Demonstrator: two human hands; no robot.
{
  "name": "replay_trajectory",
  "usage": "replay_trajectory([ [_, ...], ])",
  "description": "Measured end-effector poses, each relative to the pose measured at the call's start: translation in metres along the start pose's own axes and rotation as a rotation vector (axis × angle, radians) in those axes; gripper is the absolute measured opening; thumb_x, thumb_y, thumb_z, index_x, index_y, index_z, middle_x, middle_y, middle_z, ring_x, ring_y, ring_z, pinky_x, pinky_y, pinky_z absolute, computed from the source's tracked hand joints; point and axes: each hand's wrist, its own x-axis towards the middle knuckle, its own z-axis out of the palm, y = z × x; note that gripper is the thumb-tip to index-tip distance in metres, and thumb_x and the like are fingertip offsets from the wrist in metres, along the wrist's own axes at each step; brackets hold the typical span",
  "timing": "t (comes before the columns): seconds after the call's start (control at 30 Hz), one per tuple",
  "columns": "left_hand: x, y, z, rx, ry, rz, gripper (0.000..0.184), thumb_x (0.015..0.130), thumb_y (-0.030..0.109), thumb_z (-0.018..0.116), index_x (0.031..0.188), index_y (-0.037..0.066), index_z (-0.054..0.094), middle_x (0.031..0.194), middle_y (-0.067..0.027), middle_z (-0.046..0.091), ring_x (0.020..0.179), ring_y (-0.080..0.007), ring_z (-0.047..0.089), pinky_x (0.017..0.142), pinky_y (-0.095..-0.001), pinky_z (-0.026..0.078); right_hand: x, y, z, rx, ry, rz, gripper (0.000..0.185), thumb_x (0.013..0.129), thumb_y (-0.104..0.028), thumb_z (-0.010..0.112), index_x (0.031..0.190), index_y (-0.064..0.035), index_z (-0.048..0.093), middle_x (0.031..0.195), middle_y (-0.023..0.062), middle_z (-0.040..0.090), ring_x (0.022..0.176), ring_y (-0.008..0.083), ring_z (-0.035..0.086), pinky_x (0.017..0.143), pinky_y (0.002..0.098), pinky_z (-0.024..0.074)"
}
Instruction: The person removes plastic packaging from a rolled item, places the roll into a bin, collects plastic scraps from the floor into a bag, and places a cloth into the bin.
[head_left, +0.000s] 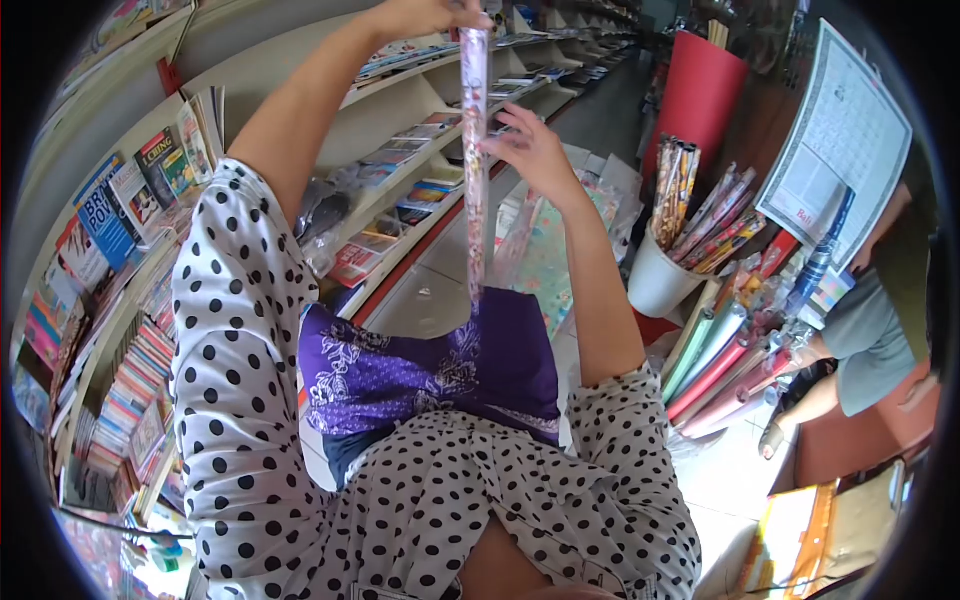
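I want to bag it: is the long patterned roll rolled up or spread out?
Rolled up: the patterned roll shows as one narrow, straight tube, its top at the left hand.

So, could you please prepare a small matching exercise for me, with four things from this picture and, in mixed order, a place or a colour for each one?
Column one
1. Left hand
2. Right hand
3. Bucket
4. Cloth at the waist

Column two
A. Purple, with a pale pattern
B. Lower down, at the side of the held roll
C. Whitish, with patterned rolls standing in it
D. At the upper end of the held roll

Right pairs: 1-D, 2-B, 3-C, 4-A
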Motion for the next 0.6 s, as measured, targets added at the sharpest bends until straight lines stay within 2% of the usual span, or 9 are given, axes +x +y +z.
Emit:
replay_trajectory([
  [0.1,0.007,0.008,0.014,0.134,0.019,0.038,0.060,0.077,0.003,0.066,0.132,0.006,0.041,0.072,-0.0047,0.060,0.067,-0.0112,0.056,0.063,-0.0280,0.045,0.027,0.007,0.000,0.294,-0.097,0.033,0.045,0.078,-0.011,0.070,0.116,0.0042,0.051,0.102,0.0110,0.062,0.086,0.0139,0.060,0.077,0.0257,0.0483],
  [0.2,0.013,0.007,0.017,0.190,0.046,0.070,0.062,0.075,0.003,0.067,0.132,0.005,0.041,0.071,-0.0049,0.059,0.064,-0.0119,0.055,0.061,-0.0282,0.045,0.032,0.006,-0.006,0.280,-0.144,0.118,0.037,0.079,-0.007,0.068,0.111,0.0039,0.054,0.091,0.0074,0.065,0.080,0.0107,0.061,0.074,0.0238,0.0486],
  [0.23,0.014,0.005,0.016,0.193,0.058,0.071,0.063,0.075,0.002,0.067,0.132,0.005,0.041,0.070,-0.0050,0.059,0.063,-0.0121,0.055,0.061,-0.0281,0.045,0.035,0.011,-0.005,0.328,-0.126,0.094,0.027,0.080,-0.006,0.067,0.104,0.0032,0.058,0.087,0.0066,0.066,0.078,0.0103,0.061,0.070,0.0235,0.0488],
  [0.33,0.013,0.024,0.015,0.162,0.074,-0.020,0.062,0.075,0.002,0.066,0.132,0.004,0.040,0.069,-0.0054,0.058,0.060,-0.0130,0.054,0.055,-0.0294,0.045,0.037,0.003,-0.008,0.407,-0.139,0.115,0.022,0.081,-0.009,0.066,0.099,0.0014,0.060,0.087,0.0062,0.066,0.074,0.0098,0.061,0.065,0.0228,0.0485],
  [0.4,0.015,0.025,0.014,0.070,0.083,-0.087,0.062,0.075,0.002,0.065,0.132,0.004,0.040,0.069,-0.0053,0.058,0.058,-0.0134,0.054,0.053,-0.0305,0.045,0.042,-0.005,-0.012,0.319,-0.131,0.104,0.021,0.081,-0.013,0.067,0.097,0.0003,0.060,0.086,0.0053,0.066,0.074,0.0094,0.061,0.063,0.0224,0.0486],
  [0.53,0.034,0.010,0.009,0.478,0.158,0.085,0.063,0.074,0.003,0.064,0.131,0.004,0.040,0.069,-0.0099,0.060,0.053,-0.0171,0.055,0.051,-0.0322,0.045,0.056,-0.007,-0.024,0.106,-0.134,0.091,0.027,0.079,-0.021,0.069,0.095,-0.0014,0.060,0.083,0.0036,0.066,0.074,0.0085,0.062,0.062,0.0222,0.0490],
  [0.6,0.034,0.030,0.016,0.367,0.140,0.129,0.060,0.074,0.004,0.062,0.130,0.003,0.041,0.069,-0.0117,0.061,0.054,-0.0190,0.057,0.052,-0.0326,0.045,0.055,-0.019,-0.032,0.046,-0.125,0.123,0.028,0.077,-0.021,0.070,0.096,-0.0027,0.060,0.084,0.0028,0.066,0.075,0.0087,0.063,0.060,0.0222,0.0506],
])
